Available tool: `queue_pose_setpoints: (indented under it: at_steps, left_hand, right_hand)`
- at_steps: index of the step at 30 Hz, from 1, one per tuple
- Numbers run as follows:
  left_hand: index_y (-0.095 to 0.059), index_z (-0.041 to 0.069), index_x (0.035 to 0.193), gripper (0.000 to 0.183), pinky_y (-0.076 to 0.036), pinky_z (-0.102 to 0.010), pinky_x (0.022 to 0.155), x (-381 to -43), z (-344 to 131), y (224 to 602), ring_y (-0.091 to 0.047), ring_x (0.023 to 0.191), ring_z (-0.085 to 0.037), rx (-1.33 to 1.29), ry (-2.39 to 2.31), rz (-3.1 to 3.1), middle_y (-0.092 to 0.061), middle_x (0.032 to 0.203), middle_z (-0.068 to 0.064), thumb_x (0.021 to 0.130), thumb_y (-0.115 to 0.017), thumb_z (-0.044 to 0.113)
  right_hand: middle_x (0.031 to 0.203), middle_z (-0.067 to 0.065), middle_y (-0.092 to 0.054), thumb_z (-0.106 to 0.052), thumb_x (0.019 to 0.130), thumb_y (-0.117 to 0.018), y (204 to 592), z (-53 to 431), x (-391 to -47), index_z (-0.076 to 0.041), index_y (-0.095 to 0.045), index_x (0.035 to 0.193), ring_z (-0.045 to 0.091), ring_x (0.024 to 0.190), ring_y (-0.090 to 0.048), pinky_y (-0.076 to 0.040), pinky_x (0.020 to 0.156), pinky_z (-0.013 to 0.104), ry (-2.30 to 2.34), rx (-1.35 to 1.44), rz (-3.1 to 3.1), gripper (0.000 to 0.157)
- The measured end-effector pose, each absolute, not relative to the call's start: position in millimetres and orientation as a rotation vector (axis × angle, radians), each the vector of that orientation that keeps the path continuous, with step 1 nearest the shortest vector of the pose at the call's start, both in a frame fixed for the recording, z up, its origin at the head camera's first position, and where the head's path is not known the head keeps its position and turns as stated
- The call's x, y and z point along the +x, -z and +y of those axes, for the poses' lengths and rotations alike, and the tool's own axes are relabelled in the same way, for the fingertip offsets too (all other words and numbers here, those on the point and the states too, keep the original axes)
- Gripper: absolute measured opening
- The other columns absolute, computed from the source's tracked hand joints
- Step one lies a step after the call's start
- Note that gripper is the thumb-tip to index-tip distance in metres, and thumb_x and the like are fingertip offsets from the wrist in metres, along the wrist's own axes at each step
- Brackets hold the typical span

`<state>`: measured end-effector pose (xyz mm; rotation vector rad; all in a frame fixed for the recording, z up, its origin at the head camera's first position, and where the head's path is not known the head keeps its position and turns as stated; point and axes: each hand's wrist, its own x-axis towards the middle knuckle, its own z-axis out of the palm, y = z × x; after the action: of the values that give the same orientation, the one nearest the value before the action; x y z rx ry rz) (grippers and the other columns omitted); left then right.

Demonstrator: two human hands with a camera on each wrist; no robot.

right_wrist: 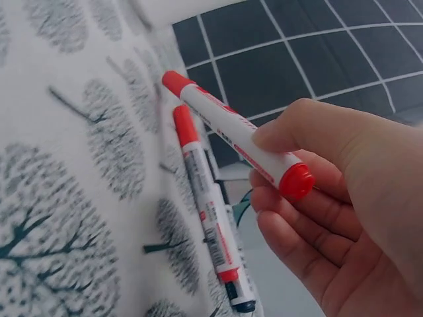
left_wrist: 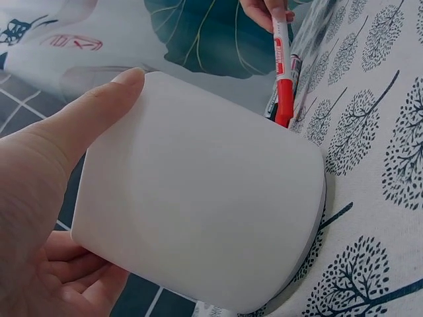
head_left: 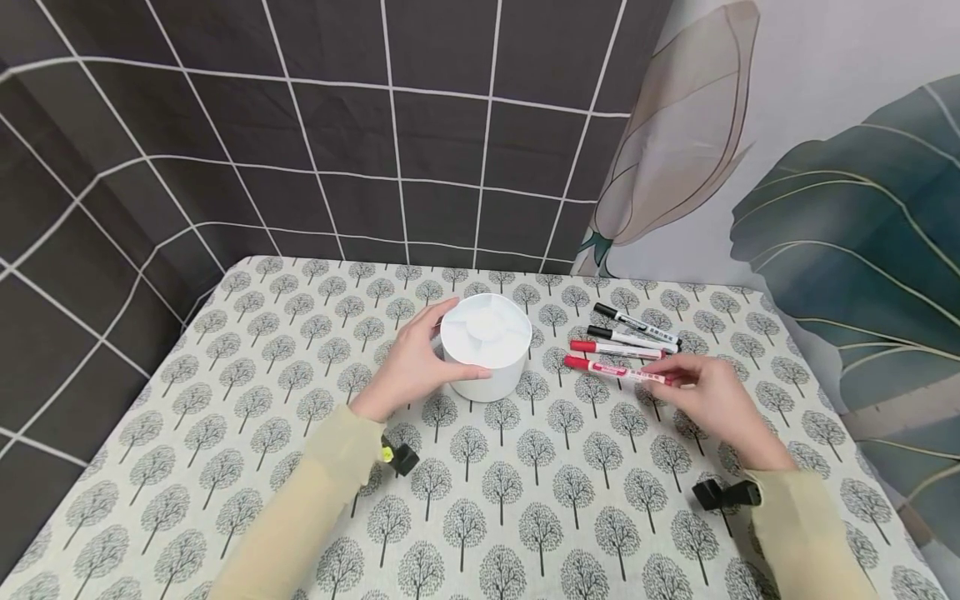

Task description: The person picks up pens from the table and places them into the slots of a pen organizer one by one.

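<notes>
My left hand (head_left: 414,360) grips a round white divided organizer (head_left: 501,385) from its left side, thumb across the front wall and fingers behind. Several compartments surround a round centre in its top, and they hold nothing visible. On the right, my right hand (head_left: 699,392) pinches a red-capped white marker (right_wrist: 225,125) near its tail end, between thumb and fingers. In the right wrist view this marker is raised over a second red-capped marker (right_wrist: 203,191) lying on the cloth. Two black-capped markers (head_left: 630,320) lie just behind.
A cloth with a tree print (head_left: 465,500) covers the table. Behind it hangs a dark curtain with a white grid (head_left: 435,133); a leaf-patterned curtain (head_left: 862,208) hangs on the right. A black wrist mount (head_left: 723,495) is strapped to the right forearm.
</notes>
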<state>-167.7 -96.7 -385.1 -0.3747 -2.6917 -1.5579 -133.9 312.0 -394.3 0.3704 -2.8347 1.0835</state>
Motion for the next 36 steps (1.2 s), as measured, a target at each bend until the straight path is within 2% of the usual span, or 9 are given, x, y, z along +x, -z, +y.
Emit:
queue_pose_setpoints:
  at_steps: [5,8,14,19,24,30,36]
  left_hand:
    - [-0.042,0.019,0.155,0.117,-0.04,-0.044,0.113,-168,-97,385,-0.043,0.139,-0.025,-0.375,1.562,-2.698,-0.044,0.155,-0.001,0.058,-0.099,0.049]
    - [-0.042,0.02,0.155,0.117,-0.039,-0.046,0.113,-169,-97,384,-0.043,0.14,-0.026,-0.369,1.558,-2.708,-0.043,0.156,-0.001,0.057,-0.099,0.05]
    - [-0.041,0.019,0.156,0.118,-0.041,-0.044,0.112,-169,-97,384,-0.046,0.138,-0.029,-0.374,1.569,-2.711,-0.041,0.157,-0.003,0.057,-0.099,0.05]
    - [-0.041,0.017,0.156,0.118,-0.041,-0.044,0.112,-169,-97,383,-0.047,0.137,-0.03,-0.372,1.571,-2.717,-0.042,0.157,-0.004,0.058,-0.099,0.048]
    - [-0.041,0.017,0.155,0.117,-0.041,-0.042,0.112,-169,-97,382,-0.047,0.137,-0.029,-0.368,1.566,-2.72,-0.043,0.156,-0.003,0.059,-0.099,0.047]
    - [-0.041,0.018,0.155,0.116,-0.041,-0.042,0.112,-169,-97,382,-0.048,0.136,-0.029,-0.37,1.559,-2.725,-0.044,0.155,-0.003,0.059,-0.099,0.047]
    - [-0.042,0.017,0.155,0.116,-0.042,-0.044,0.111,-170,-98,384,-0.048,0.136,-0.03,-0.384,1.574,-2.714,-0.045,0.154,-0.005,0.059,-0.099,0.046]
  right_hand:
    - [0.095,0.007,-0.073,-0.011,0.087,-0.082,384,307,-137,-0.01,-0.078,0.104,0.012,0.074,-0.065,-0.052,0.049,0.024,-1.149,0.308,-2.778,0.018]
    - [0.095,0.003,-0.074,-0.016,0.088,-0.082,375,303,-139,-0.009,-0.077,0.104,0.009,0.075,-0.065,-0.05,0.05,0.022,-1.185,0.284,-2.732,0.018]
    - [0.095,-0.005,-0.075,-0.017,0.089,-0.082,357,295,-145,-0.004,-0.076,0.108,0.007,0.081,-0.067,-0.048,0.054,0.019,-1.311,0.216,-2.618,0.023]
    - [0.097,-0.01,-0.073,-0.015,0.089,-0.082,341,286,-153,-0.003,-0.076,0.109,0.006,0.082,-0.068,-0.052,0.067,0.014,-1.381,0.137,-2.484,0.024]
    - [0.093,-0.001,-0.074,-0.005,0.086,-0.083,323,271,-161,0.002,-0.075,0.109,0.01,0.079,-0.067,-0.054,0.072,0.014,-1.628,0.158,-2.221,0.026]
    - [0.09,0.005,-0.073,-0.001,0.082,-0.085,306,247,-167,0.001,-0.076,0.11,0.014,0.075,-0.062,-0.05,0.066,0.018,-1.879,0.18,-1.946,0.03]
    - [0.096,0.009,-0.074,0.005,0.084,-0.081,302,227,-169,0.002,-0.074,0.114,0.016,0.081,-0.068,-0.057,0.079,0.021,-2.033,0.302,-1.865,0.032]
